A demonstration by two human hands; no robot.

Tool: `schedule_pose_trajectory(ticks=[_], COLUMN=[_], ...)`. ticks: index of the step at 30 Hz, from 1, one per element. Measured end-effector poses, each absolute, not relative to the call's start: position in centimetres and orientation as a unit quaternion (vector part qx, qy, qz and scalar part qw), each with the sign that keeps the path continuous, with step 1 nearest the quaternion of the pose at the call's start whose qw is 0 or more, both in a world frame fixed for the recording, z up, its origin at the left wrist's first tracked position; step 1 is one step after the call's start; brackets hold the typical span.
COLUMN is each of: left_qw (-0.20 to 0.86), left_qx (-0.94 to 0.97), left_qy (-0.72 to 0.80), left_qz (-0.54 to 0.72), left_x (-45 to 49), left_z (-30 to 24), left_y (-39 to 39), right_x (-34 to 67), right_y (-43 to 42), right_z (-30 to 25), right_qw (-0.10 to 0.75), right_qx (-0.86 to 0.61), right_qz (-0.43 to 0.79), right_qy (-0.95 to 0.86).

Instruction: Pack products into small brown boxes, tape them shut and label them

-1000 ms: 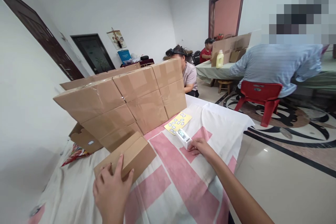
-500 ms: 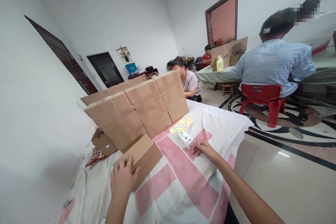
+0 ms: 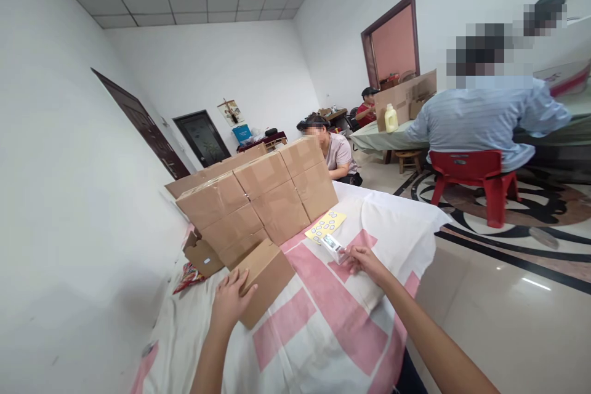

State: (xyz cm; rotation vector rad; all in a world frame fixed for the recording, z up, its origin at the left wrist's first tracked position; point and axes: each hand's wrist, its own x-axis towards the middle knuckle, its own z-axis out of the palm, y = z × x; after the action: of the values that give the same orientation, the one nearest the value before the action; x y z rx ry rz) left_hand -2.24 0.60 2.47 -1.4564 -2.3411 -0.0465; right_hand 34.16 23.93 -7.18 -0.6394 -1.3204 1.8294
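My left hand (image 3: 229,300) lies with fingers wrapped over the near end of a small brown cardboard box (image 3: 269,277) on the pink-and-white cloth (image 3: 323,326). My right hand (image 3: 363,260) pinches the near end of a small white box (image 3: 333,248) that lies on the cloth. Just beyond the white box is a yellow sheet (image 3: 325,225) with small stickers. A wall of stacked cardboard boxes (image 3: 258,197) stands behind both.
A small open carton (image 3: 203,255) and a colourful wrapper (image 3: 187,276) lie at the left by the white wall. Other people sit beyond the boxes and at a green-covered table (image 3: 383,135) at the right, one on a red chair (image 3: 471,181). The cloth's right edge drops to shiny floor.
The view has tilted up and pulled back, so more ceiling shows. Both hands keep their hold on the brown box and the white box, which stay where they were.
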Motion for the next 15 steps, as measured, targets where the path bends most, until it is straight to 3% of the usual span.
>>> schedule_pose_trajectory(ticks=[15], left_qw=[0.300], left_qx=[-0.423], left_qy=[-0.854], left_qz=[-0.039], left_x=[9.4], left_z=[1.7], left_y=[1.7], right_x=[34.3], right_y=[23.1], right_z=[-6.5], right_qw=[0.430], right_qx=[-0.249], right_qz=[0.703], right_qy=[-0.508])
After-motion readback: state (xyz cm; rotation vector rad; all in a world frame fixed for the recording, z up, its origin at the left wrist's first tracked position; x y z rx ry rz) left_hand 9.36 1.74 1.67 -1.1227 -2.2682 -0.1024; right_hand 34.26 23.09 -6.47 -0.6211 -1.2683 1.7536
